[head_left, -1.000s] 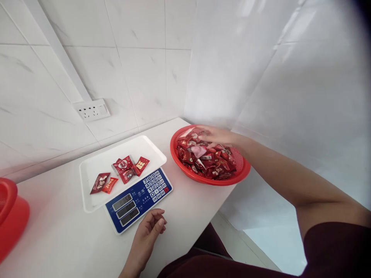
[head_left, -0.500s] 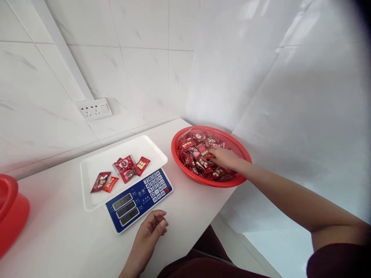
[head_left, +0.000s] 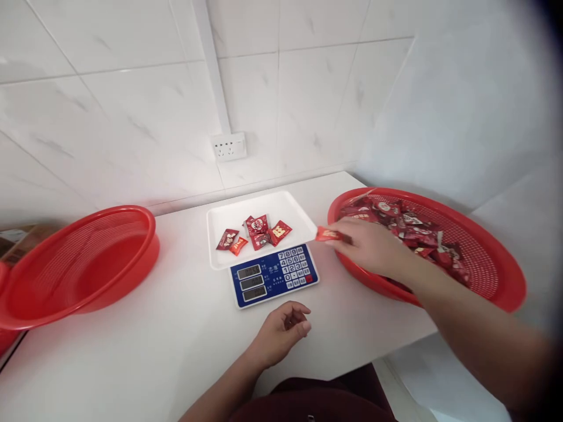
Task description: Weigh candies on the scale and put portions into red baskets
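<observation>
Between the fingers of my right hand (head_left: pixel 367 243) is a small red wrapped candy (head_left: pixel 329 234), held in the air at the near left rim of a red basket (head_left: pixel 497 258). Many red candy packets (head_left: pixel 409 225) are heaped in that basket. My left hand (head_left: pixel 281 331) rests in front of the scale, fingers loosely curled and apart, holding nothing. The blue-panelled digital scale (head_left: pixel 277 275) bears a white tray (head_left: pixel 281 205). Several red candy packets (head_left: pixel 257 225) lie on the tray, with a small orange-red candy (head_left: pixel 238 245) among them. Its display digits are too blurred to read surely.
A second red basket (head_left: pixel 88 299) stands at the left with its inside bare. Behind it is a brown box (head_left: pixel 26 240). A white tiled wall with a power socket (head_left: pixel 229 146) backs the white table (head_left: pixel 153 357).
My right hand has come up out of the candy heap and moved left toward the tray, now with a candy in it. The view has turned left, showing more of the left basket.
</observation>
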Demonstrator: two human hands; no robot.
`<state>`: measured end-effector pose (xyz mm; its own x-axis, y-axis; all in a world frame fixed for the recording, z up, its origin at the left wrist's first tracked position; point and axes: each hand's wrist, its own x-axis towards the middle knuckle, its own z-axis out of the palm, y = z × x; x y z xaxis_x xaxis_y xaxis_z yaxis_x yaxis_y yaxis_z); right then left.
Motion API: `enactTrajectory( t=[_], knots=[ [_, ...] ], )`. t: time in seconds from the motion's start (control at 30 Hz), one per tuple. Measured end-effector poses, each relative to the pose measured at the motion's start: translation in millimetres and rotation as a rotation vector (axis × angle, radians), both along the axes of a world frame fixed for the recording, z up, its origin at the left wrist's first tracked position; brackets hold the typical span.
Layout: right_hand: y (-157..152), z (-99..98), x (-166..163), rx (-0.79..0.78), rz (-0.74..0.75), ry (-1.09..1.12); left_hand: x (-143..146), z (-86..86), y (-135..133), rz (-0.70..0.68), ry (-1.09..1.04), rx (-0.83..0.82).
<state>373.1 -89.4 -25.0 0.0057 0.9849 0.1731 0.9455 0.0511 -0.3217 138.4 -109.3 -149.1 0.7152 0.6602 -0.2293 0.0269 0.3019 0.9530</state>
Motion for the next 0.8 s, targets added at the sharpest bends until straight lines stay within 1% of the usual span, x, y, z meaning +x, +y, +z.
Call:
enactTrajectory(
  t=[0.07,0.17,0.23,0.3,0.37,0.43,0.5,0.57,0.63,0.7,0.8],
  knots=[
    [18.9,-8.0,-29.7,0.002,0.106,0.076,-0.8,-1.7,1.3,0.019,-0.008,0.009],
    [45.1,-20.9,-57.0,0.054,0.225,0.179,-2.4,-3.9,2.9,0.038,-0.003,0.026],
    [55.2,-27.6,-66.9,0.107,0.235,0.197,-3.2,-5.3,3.0,0.041,0.006,0.042],
    [56.5,-32.5,-72.2,0.167,0.194,0.2,-3.7,-6.7,2.6,0.039,0.01,0.062],
    [49.4,-37.8,-73.6,0.213,0.15,0.252,-3.9,-7.8,1.9,0.031,0.016,0.072],
    [35.9,-46.7,-71.3,0.247,0.122,0.373,-3.6,-8.1,1.1,0.013,0.02,0.073],
    [18.3,-61.3,-66.2,0.277,0.079,0.501,-3.1,-7.5,0.0,-0.011,0.023,0.074],
    [-1.4,-81.3,-60.6,0.287,0.009,0.601,-2.4,-6.1,-1.3,-0.034,0.033,0.078],
    [-21.4,-103.9,-57.5,0.245,-0.06,0.688,-1.8,-4.5,-2.6,-0.055,0.051,0.081],
    [-39.4,-125.0,-59.4,0.172,-0.106,0.768,-1.3,-3.6,-3.6,-0.081,0.067,0.097],
    [-56.9,-146.2,-71.2,0.049,-0.087,0.809,-0.9,-4.9,-3.9,-0.122,0.097,0.136]
  ],
)
